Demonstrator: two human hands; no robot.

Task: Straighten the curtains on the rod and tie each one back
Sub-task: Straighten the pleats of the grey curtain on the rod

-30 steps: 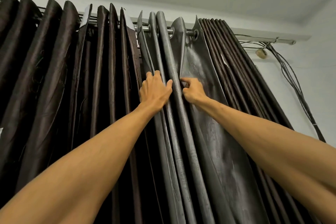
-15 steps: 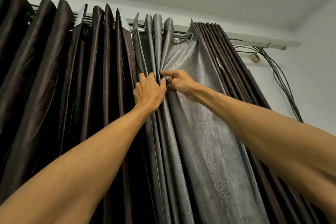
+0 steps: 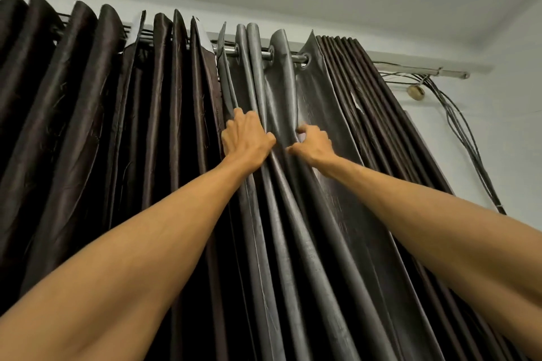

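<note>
Dark brown curtains [image 3: 88, 126] hang in pleats from a metal rod [image 3: 265, 55] just under the ceiling. A grey curtain panel [image 3: 293, 214] hangs by eyelets at the middle of the rod. My left hand [image 3: 246, 138] grips a bunch of grey folds on the panel's left side, fingers curled into the cloth. My right hand [image 3: 313, 143] is just to its right, with thumb and fingers curled round the neighbouring grey fold. More tightly packed brown pleats [image 3: 366, 114] hang to the right of the grey panel.
A bundle of cables [image 3: 469, 138] runs down the white wall at the right, from a round fitting [image 3: 416, 92] under the rod's end. The ceiling sits close above the rod. Both forearms stretch up from the bottom corners.
The flat grey sheet that my right hand held stretched has been gathered into folds. My right hand moved right and down a little; the left hand kept its hold.
</note>
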